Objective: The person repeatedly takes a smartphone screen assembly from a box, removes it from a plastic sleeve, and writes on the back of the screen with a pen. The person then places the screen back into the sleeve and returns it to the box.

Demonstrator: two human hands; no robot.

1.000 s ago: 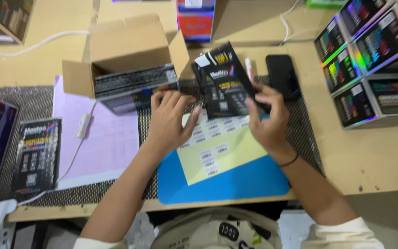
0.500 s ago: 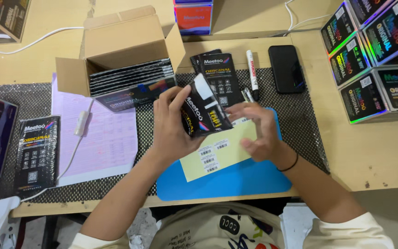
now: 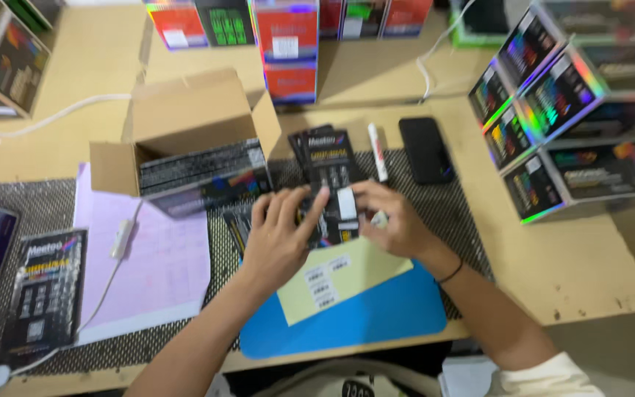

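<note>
On wooden table, black mesh mat under work. Far left: open carton holding dark packs. Near centre: blue pad, yellow label sheet on it. Black flat box at centre, above sheet. Left hand grasps box; right hand pinches white label against it. Risk: label set crooked, motion blurred. Room: stacked holographic cartons far right.
</note>
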